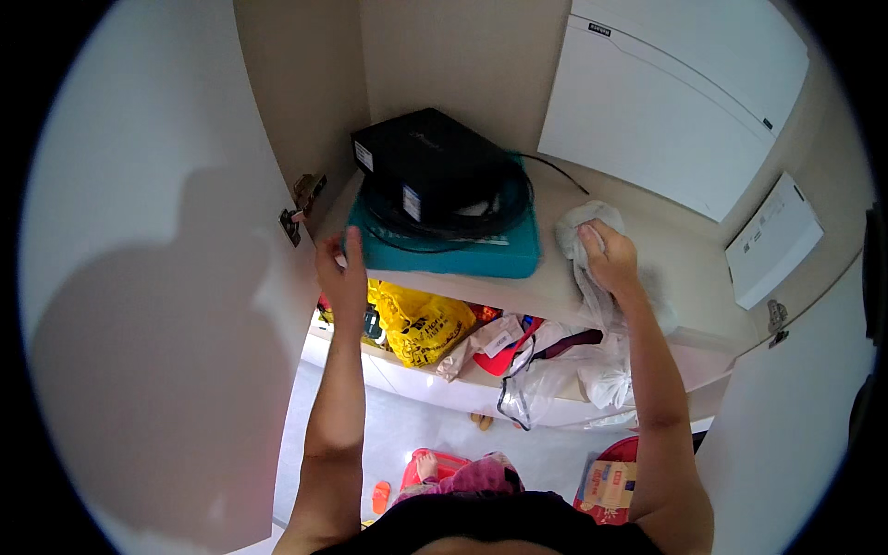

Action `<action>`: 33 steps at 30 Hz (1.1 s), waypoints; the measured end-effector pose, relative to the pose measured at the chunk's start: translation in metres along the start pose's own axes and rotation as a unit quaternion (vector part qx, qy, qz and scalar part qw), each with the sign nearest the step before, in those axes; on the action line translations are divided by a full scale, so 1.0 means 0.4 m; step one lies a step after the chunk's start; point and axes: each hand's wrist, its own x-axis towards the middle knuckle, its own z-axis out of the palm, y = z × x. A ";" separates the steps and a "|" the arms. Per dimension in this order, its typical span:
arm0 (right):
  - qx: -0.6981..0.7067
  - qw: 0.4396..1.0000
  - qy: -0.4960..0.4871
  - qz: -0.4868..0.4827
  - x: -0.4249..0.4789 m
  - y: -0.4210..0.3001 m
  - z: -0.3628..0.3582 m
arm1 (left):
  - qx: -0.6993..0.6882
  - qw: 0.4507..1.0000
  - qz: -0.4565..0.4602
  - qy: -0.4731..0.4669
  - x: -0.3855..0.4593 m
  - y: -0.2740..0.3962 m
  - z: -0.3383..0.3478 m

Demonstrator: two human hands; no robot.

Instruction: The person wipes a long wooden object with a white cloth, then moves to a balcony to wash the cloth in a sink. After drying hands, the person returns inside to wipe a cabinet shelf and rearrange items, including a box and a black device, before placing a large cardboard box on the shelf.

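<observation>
My right hand (610,257) grips a whitish crumpled cloth (586,218) above the cabinet shelf (666,277); part of it hangs down over the shelf's front edge. My left hand (343,267) is at the left corner of a flat teal box (451,260), thumb up; whether it grips the box cannot be told. On the teal box lies a coil of black cable (517,201), and a black box (433,156) rests tilted on the coil. One cable end sticks out to the right over the shelf.
White panels or boxes (652,111) lean at the back right, near a smaller white box (773,239). Cabinet doors stand open at left (152,277) and right (784,416). The lower shelf holds a yellow plastic bag (423,322), a red cap (503,357) and clear bags. Below is a red stool (444,463).
</observation>
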 end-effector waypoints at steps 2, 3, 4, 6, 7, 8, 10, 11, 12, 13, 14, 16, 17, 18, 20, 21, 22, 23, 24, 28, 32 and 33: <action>0.009 1.000 -0.010 0.008 -0.003 0.001 -0.001 | -0.083 0.995 -0.057 0.004 -0.068 -0.012 0.030; 0.025 0.999 -0.017 0.020 -0.009 0.003 -0.009 | -0.138 0.980 -0.143 -0.004 -0.104 0.024 0.039; 0.042 0.998 -0.025 0.028 -0.012 0.000 -0.013 | -0.204 0.956 -0.209 0.000 -0.116 0.030 0.045; 0.047 0.997 0.007 -0.061 -0.033 0.000 -0.011 | -0.289 0.906 -0.310 -0.017 -0.129 0.059 0.052; 0.048 0.993 0.024 -0.105 -0.039 0.001 -0.012 | -0.310 0.884 -0.347 -0.040 -0.128 0.097 0.052; 0.049 0.993 0.020 -0.107 -0.038 0.003 -0.016 | -0.330 0.860 -0.384 -0.063 -0.127 0.121 0.055; 0.059 0.992 0.019 -0.107 -0.045 -0.001 -0.018 | -0.361 0.854 -0.364 -0.086 -0.114 0.134 0.041; 0.059 0.994 0.022 -0.095 -0.044 -0.002 -0.016 | -0.376 0.850 -0.355 -0.098 -0.112 0.137 0.036; 0.061 0.995 0.024 -0.082 -0.041 -0.007 -0.008 | -0.383 0.855 -0.337 -0.096 -0.120 0.138 0.027; 0.057 0.996 0.030 -0.068 -0.038 -0.002 -0.009 | -0.410 0.847 -0.320 -0.110 -0.132 0.127 0.017; 0.070 0.996 0.025 -0.059 -0.040 0.002 -0.012 | -0.437 0.838 -0.302 -0.124 -0.151 0.108 -0.007; 0.093 0.995 0.018 -0.035 -0.050 0.011 -0.016 | -0.463 0.828 -0.300 -0.102 -0.201 0.113 -0.037; 0.090 0.995 0.027 -0.035 -0.053 0.020 -0.018 | -0.477 0.819 -0.310 -0.075 -0.220 0.129 -0.038; 0.091 0.995 0.028 -0.036 -0.056 0.023 -0.017 | -0.479 0.812 -0.329 -0.047 -0.232 0.147 -0.044; 0.092 0.994 0.030 -0.046 -0.060 0.023 -0.022 | -0.487 0.802 -0.343 -0.048 -0.243 0.154 -0.036; 0.096 0.993 0.029 -0.058 -0.054 0.007 -0.028 | -0.494 0.799 -0.335 -0.074 -0.235 0.150 -0.030; 0.100 0.992 0.028 -0.070 -0.056 -0.002 -0.030 | -0.500 0.796 -0.327 -0.100 -0.232 0.142 -0.027; 0.091 0.992 0.024 -0.087 -0.065 -0.004 -0.029 | -0.490 0.805 -0.316 -0.105 -0.235 0.130 -0.030; 0.079 0.991 0.026 -0.104 -0.067 0.001 -0.035 | -0.483 0.813 -0.303 -0.116 -0.230 0.122 -0.022; 0.057 0.993 0.022 -0.104 -0.091 0.046 -0.071 | -0.460 0.829 -0.305 -0.088 -0.254 0.135 -0.033; 0.029 0.998 -0.033 0.041 -0.090 0.113 -0.148 | -0.500 0.816 -0.269 -0.107 -0.300 0.118 -0.150; -0.003 0.999 -0.021 0.029 -0.087 0.165 -0.164 | -0.537 0.794 -0.269 -0.091 -0.317 0.108 -0.186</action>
